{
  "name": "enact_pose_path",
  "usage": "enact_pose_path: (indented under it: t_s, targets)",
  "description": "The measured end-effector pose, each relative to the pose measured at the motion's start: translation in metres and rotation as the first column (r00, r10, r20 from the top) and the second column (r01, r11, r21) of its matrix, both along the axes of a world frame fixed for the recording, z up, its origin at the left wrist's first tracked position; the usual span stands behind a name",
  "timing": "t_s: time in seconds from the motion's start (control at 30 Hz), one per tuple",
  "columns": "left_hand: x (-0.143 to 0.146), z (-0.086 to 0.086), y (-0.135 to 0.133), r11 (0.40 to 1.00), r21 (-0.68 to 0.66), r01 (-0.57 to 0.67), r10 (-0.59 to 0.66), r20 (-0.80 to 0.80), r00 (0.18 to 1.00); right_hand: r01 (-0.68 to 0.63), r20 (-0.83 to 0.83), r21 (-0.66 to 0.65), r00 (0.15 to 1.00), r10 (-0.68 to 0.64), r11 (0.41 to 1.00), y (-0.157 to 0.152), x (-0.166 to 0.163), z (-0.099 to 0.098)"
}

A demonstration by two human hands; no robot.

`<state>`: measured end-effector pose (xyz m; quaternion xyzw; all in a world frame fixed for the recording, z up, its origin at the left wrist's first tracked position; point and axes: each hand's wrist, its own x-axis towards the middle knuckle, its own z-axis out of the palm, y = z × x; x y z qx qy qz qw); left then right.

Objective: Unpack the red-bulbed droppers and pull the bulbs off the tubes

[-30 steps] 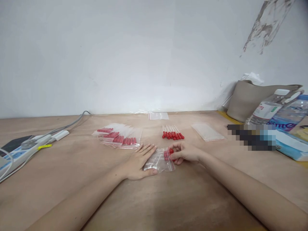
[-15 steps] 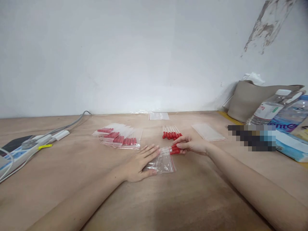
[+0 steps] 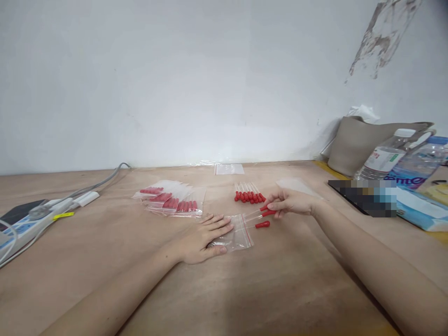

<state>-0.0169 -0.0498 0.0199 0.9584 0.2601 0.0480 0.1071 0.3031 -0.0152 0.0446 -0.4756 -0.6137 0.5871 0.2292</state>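
My left hand [image 3: 206, 238] lies flat with fingers stretched, pressing a clear zip bag [image 3: 240, 239] onto the table. My right hand [image 3: 290, 204] pinches the red rubber bulbs of glass droppers [image 3: 269, 212]; their clear stems point left toward the bag's mouth. Just below those fingers, another red-bulbed dropper [image 3: 262, 224] rests loose, its stem reaching into the bag. Behind the right fingertips is a row of several droppers [image 3: 249, 197], bulbs facing me. To the left, filled bags [image 3: 171, 201] of red-bulbed droppers overlap in a fan.
Clear flat bags [image 3: 297, 186] lie beyond my right hand, and another flat bag [image 3: 229, 169] is by the wall. At right are a dark phone-like slab [image 3: 345, 193], a tissue pack [image 3: 423, 210], a bottle [image 3: 381, 158] and a grey bin [image 3: 350, 144]. A power strip [image 3: 24, 228] sits left.
My right hand has shifted right, drawing droppers partly out of the bag so more stem shows. One dropper has left its fingers and lies on the table. The left hand stays put.
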Motion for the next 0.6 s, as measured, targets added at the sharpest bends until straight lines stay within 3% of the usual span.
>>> enact_pose_path:
  t_s: [0.13,0.2,0.27,0.33,0.4,0.47,0.53,0.6]
  targets:
    - [0.001,0.001,0.0,1.0,0.009,-0.005,0.005,-0.015,1.0,0.148,-0.065,0.17,0.988,-0.139,0.974,0.006,0.03,0.019]
    - [0.001,0.001,0.0,1.0,0.008,-0.005,0.005,-0.011,1.0,0.301,-0.144,0.281,0.952,-0.27,0.911,0.01,0.042,0.024]
    - [0.001,0.002,-0.001,1.0,0.006,-0.007,0.007,-0.009,1.0,0.457,-0.236,0.425,0.889,-0.392,0.782,0.014,0.044,0.023]
    - [0.001,0.002,0.0,1.0,0.006,-0.009,0.009,-0.015,1.0,0.542,-0.301,0.587,0.836,-0.46,0.601,0.017,0.036,0.015]
    - [0.001,0.001,0.0,1.0,0.01,-0.008,0.009,-0.02,1.0,0.509,-0.281,0.748,0.825,-0.491,0.427,0.02,0.021,0.001]
    - [0.001,0.0,0.001,1.0,0.015,-0.005,0.006,-0.022,1.0,0.342,-0.149,0.888,0.846,-0.511,0.307,0.023,0.006,-0.017]
    - [0.001,-0.001,0.001,1.0,0.02,-0.004,0.005,-0.028,1.0,0.161,-0.026,0.961,0.863,-0.505,0.225,0.026,-0.005,-0.035]
    - [0.0,-0.002,0.001,1.0,0.024,-0.004,0.005,-0.035,0.999,0.017,0.078,0.983,0.867,-0.493,0.185,0.029,-0.01,-0.049]
